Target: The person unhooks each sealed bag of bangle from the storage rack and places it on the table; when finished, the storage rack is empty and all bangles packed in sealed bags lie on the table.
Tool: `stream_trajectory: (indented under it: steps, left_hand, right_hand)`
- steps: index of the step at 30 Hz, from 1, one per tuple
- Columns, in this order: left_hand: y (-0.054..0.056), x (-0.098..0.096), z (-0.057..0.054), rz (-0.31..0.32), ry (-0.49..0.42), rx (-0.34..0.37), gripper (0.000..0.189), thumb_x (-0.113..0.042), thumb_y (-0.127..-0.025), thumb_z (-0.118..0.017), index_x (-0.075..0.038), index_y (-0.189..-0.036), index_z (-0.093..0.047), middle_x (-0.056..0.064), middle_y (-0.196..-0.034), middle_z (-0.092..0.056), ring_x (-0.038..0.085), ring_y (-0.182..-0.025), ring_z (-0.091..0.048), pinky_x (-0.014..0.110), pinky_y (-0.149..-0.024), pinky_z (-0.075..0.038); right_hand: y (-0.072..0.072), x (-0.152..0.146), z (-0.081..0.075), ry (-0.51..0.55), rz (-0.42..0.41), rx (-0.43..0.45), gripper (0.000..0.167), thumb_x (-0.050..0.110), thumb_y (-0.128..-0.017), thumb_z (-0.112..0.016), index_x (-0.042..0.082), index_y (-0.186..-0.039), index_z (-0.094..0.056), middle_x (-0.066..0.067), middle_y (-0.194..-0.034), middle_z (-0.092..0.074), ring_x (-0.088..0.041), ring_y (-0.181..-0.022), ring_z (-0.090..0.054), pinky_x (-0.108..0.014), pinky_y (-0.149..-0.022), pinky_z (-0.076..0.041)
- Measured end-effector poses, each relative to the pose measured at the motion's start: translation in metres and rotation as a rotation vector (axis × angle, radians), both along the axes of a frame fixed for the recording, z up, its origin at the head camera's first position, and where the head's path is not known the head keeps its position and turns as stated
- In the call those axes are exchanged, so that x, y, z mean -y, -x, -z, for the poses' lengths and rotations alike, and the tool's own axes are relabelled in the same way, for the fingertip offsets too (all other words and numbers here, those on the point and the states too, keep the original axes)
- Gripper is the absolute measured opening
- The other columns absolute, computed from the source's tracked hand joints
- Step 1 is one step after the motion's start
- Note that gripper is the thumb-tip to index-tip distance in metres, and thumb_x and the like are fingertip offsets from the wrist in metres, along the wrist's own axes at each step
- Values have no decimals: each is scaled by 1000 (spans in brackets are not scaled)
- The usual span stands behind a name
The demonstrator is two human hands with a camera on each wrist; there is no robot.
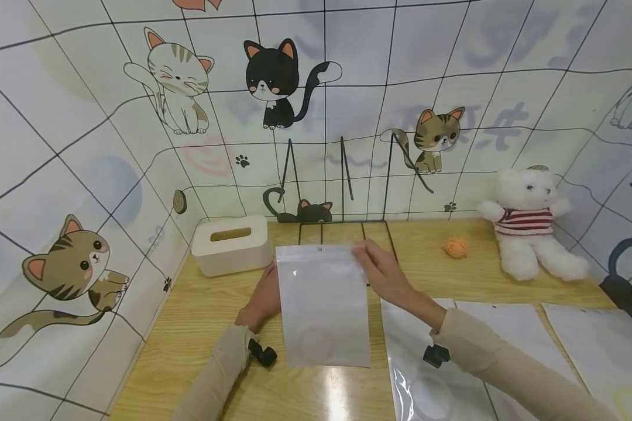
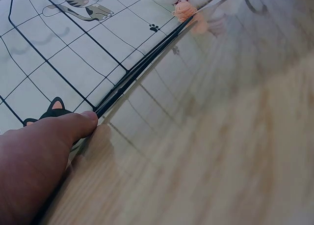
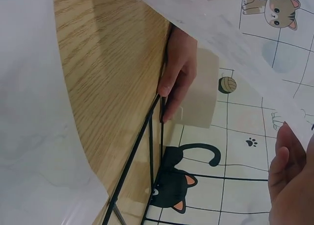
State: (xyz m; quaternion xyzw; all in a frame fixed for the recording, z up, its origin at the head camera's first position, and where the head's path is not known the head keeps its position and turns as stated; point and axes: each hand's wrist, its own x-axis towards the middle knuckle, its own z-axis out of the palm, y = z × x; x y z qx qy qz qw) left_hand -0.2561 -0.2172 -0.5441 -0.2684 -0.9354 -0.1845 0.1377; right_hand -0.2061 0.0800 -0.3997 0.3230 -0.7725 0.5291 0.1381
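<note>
A white zip bag (image 1: pixel 323 310) hangs upright in front of me in the head view. At its upper right corner my right hand (image 1: pixel 381 269) pinches the edge between thumb and fingers. Partly hidden behind the bag, my left hand (image 1: pixel 263 298) holds a black wire rack (image 1: pixel 391 238) at table level. In the left wrist view, the left thumb (image 2: pixel 59 129) lies along the rack's bar (image 2: pixel 122 90). Seen from the right wrist, the left hand (image 3: pixel 180 68) grips the rack's end, while the bag (image 3: pixel 230 43) crosses in front.
Left of the bag stands a white tissue box (image 1: pixel 232 248). An orange yarn ball (image 1: pixel 455 247) and a white plush bear (image 1: pixel 526 228) are at the back right. Several flat white bags (image 1: pixel 505 333) lie on the right of the wooden table (image 1: pixel 174 345), under the right forearm.
</note>
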Motion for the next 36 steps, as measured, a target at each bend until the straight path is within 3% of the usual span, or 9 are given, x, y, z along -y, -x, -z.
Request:
stream_trajectory:
  steps: [4,8,14,21,27,33,36]
  left_hand:
    - [0,-2,-1,-34,-11,48,59,-34,-96,-54,-4,-146,-47,15,-152,-48,28,-145,-40,55,-123,-22]
    - [1,-4,-3,-34,-32,49,59,-35,-96,-55,-7,-147,-47,12,-153,-46,27,-145,-40,57,-122,-23]
    - [2,-4,-3,-41,-46,98,55,-41,-99,-51,-19,-149,-48,4,-159,-40,25,-150,-33,57,-123,-20]
    - [3,-4,-2,-37,-86,123,48,-41,-98,-51,-22,-141,-56,6,-156,-45,28,-149,-35,56,-124,-18]
    - [1,-6,-4,-53,-87,136,55,-41,-97,-51,-16,-146,-52,6,-156,-44,25,-149,-34,52,-125,-16]
    - [0,-6,-6,-73,-61,156,60,-41,-97,-51,-13,-150,-46,6,-158,-42,25,-149,-34,50,-126,-16]
    - [0,-6,-7,-74,-57,163,60,-39,-98,-53,-13,-151,-45,6,-158,-41,26,-150,-33,50,-126,-15]
  right_hand:
    - [-4,-6,-4,-33,-28,48,12,-3,-102,-48,-3,-101,-59,6,-63,-38,0,-54,-35,-22,-50,-35]
    - [-3,-12,0,-38,-39,98,13,0,-103,-47,-2,-100,-60,3,-61,-39,-5,-51,-37,-22,-48,-35]
    - [-5,-18,4,-71,-61,203,17,2,-104,-47,-5,-105,-63,-15,-65,-54,-32,-55,-52,-24,-50,-48]
    - [-7,-24,13,-109,-57,204,16,3,-103,-50,-3,-101,-65,-5,-61,-48,-20,-49,-51,-24,-44,-43]
    - [5,-33,47,-121,-40,261,17,7,-105,-50,2,-102,-65,-17,-58,-49,-7,-44,-47,-23,-39,-36]
    - [7,-41,62,-188,-65,337,18,19,-105,-52,9,-101,-67,-19,-60,-53,-24,-49,-55,-24,-40,-38]
    - [3,-41,58,-230,-86,372,20,17,-105,-53,5,-96,-66,-25,-62,-54,-33,-53,-57,-22,-43,-37]
